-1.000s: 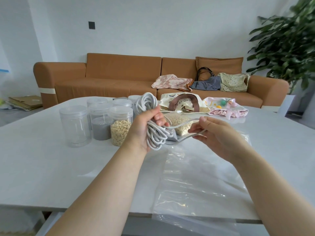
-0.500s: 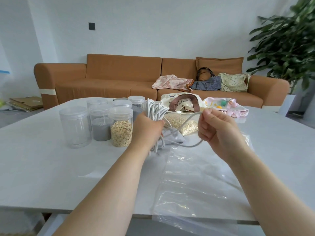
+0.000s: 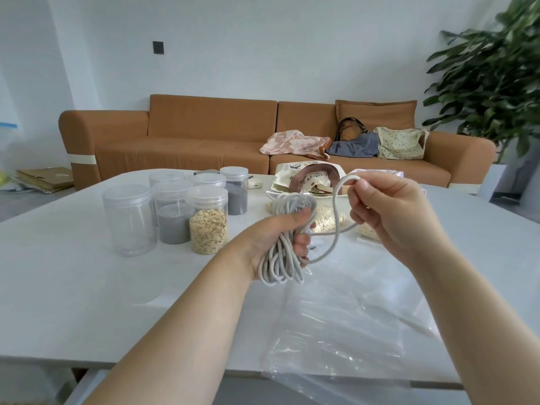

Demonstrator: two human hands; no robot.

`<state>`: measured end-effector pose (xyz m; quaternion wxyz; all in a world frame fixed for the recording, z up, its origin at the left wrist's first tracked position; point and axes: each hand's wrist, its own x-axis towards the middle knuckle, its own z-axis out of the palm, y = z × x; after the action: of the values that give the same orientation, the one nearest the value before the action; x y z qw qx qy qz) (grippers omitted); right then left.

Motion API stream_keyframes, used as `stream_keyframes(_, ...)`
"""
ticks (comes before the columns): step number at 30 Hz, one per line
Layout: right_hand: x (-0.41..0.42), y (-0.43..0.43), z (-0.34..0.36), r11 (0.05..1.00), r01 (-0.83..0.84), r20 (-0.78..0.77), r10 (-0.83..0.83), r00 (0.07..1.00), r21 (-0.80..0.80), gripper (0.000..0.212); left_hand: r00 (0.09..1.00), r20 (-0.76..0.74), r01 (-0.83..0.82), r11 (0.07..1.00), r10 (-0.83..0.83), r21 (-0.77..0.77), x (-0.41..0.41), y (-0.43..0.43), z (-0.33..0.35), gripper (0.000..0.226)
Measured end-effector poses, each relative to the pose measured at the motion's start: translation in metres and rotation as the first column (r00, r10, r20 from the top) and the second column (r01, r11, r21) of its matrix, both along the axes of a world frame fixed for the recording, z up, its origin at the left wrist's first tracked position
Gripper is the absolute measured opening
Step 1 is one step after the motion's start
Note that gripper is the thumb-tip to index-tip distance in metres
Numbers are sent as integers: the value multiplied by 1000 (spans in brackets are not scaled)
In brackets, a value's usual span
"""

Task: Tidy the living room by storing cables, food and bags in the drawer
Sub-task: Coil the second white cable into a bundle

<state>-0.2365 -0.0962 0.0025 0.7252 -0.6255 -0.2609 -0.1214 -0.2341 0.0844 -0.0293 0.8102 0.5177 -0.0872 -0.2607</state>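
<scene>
The scene is lit by soft, bright light, and faint shadows are cast on the glossy white table top (image 3: 73, 287). Pale glare is thrown back by the crumpled clear plastic bag (image 3: 336, 331), while the leafy green plant (image 3: 491, 83) at the right edge is blurred.

Jars (image 3: 187, 211) stand left on the table (image 3: 58, 273), plastic bag (image 3: 344, 323) right, sofa (image 3: 204, 141) behind.
</scene>
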Motion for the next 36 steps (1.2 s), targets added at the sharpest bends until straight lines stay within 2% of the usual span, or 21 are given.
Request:
stream_keyframes(3,-1,1,-1,962,230,122,-213,969,-150,37,984,-2,179,981,-179,-80,-1,-4,-5,62)
stream_keyframes(6,-6,9,-2,868,403,205,-355,912,-291,29,960,44,279,960,-278,-9,-2,-10,-8,62)
stream_keyframes(8,-8,13,-2,825,446,233,-385,893,-347,29,945,70,314,946,-319,77,-2,-12,-10,59)
stream_keyframes(11,-12,15,2,812,410,184,-366,912,-416,25,938,89,311,928,-334,205,-8,-15,-9,68)
stream_keyframes(12,-12,15,3,802,399,180,-356,917,-444,23,942,88,294,921,-325,254,-10,-16,-8,66)
stream_keyframes(14,-13,15,4,793,373,175,-330,927,-481,20,953,87,244,908,-289,342,-14,-18,-7,43)
stream_keyframes(16,-11,12,4,797,342,150,-309,939,-499,18,955,84,236,899,-285,368,-14,-18,-7,18)
stream_keyframes(17,-9,11,4,798,330,128,-308,943,-504,18,950,92,247,898,-298,364,-14,-17,-7,14)
stream_keyframes(19,-6,8,2,806,322,79,-327,942,-496,22,933,131,274,899,-334,340,-13,-15,-6,9)
stream_keyframes(22,-5,9,-3,826,351,51,-368,929,-442,45,896,169,348,884,-412,311,-12,-13,-6,7)
stream_keyframes(26,-1,11,-6,832,386,85,-386,919,-398,47,848,212,433,865,-486,252,-10,-8,-3,21)
stream_keyframes(28,5,11,-12,852,366,39,-380,924,-375,46,846,233,425,871,-480,247,-9,-7,-2,24)
stream_keyframes(31,10,8,-21,933,244,-111,-281,953,-266,47,897,191,360,910,-399,208,-10,-8,-1,24)
stream_keyframes(34,15,1,-25,996,47,-228,-62,972,-71,49,932,119,331,938,-342,103,-12,-8,0,18)
stream_keyframes(36,17,-1,-27,994,40,-232,-62,971,-99,51,942,113,309,949,-315,64,-13,-7,0,11)
